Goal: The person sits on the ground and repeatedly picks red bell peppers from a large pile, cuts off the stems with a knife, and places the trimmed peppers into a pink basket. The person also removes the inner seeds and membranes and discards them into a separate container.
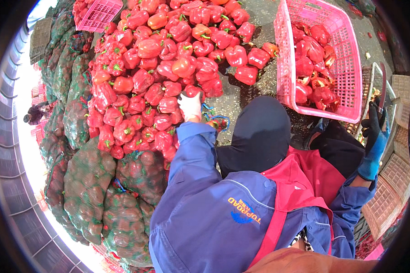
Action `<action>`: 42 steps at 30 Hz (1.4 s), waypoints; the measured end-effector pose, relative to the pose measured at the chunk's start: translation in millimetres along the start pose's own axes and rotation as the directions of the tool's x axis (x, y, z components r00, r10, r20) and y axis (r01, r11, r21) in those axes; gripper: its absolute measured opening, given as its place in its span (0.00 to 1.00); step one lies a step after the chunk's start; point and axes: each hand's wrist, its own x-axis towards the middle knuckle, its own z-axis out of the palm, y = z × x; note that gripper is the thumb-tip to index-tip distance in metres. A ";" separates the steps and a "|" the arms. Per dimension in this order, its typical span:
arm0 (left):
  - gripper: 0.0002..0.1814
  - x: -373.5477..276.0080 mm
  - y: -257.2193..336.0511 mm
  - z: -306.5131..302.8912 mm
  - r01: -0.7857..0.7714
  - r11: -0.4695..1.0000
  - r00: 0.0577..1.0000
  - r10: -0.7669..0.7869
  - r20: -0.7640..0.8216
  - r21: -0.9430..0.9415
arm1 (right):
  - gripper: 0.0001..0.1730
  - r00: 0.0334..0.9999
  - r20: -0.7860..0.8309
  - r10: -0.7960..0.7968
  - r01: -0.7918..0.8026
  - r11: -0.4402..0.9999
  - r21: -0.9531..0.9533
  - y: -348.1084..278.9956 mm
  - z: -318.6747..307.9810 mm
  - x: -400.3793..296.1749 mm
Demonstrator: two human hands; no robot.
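Observation:
My left hand (190,106), in a whitish glove, grips a red bell pepper (193,90) at the near right edge of a large pile of red bell peppers (150,78). The palm hides part of that pepper. Far to the right, my right hand (374,140) wears a blue and black glove and holds a knife (383,87), its long blade pointing away from me. A pink plastic crate (357,82) stands ahead on the right, with opened red peppers (316,65) inside.
Full mesh sacks (85,191) line the left side. A second pink crate (100,15) stands beyond the pile. A pale crate (391,90) with scraps sits under the knife; more crates (384,201) are stacked at right. Blue cord (227,123) lies by my knee.

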 end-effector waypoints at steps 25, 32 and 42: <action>0.20 -66.6 188.6 -127.1 0.735 0.138 0.490 0.569 0.661 -0.664 | 0.27 0.842 0.538 -0.043 -0.290 0.804 0.519 -41.2 74.9 -36.2; 0.24 -155.4 323.7 -130.4 0.805 0.256 0.188 0.746 0.639 -0.536 | 0.21 0.900 0.434 -0.042 -0.217 0.820 0.530 -67.5 83.0 -38.4; 0.27 -164.6 344.1 -70.3 0.946 0.196 0.055 0.686 0.725 -0.257 | 0.22 0.819 0.129 -0.559 0.507 0.811 0.291 -10.7 80.9 -47.5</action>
